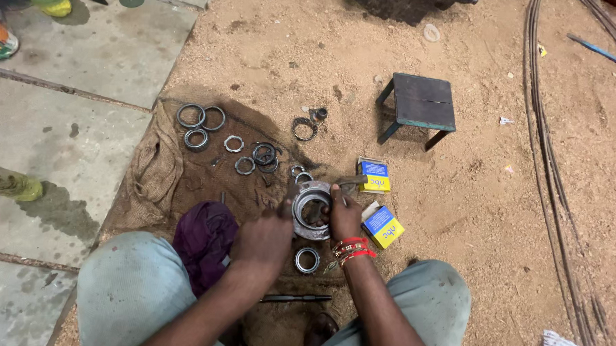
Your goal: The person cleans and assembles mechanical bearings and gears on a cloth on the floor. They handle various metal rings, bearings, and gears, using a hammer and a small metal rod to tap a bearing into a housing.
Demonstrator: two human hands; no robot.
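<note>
Steel, greasy and round, the hub housing (311,208) sits on the sandy ground between the person's knees. The right hand (344,217) grips its right rim; the left hand (265,238) is closed around a tool handle at its left edge. A bearing ring (307,259) lies just below. Further out, rings (201,116) rest on burlap sacking (159,168), with two small boxes (382,226) and a stool (419,105).

dull oily metal hub (312,208), rough burlap sack (159,171), gritty sand (471,199)
</note>
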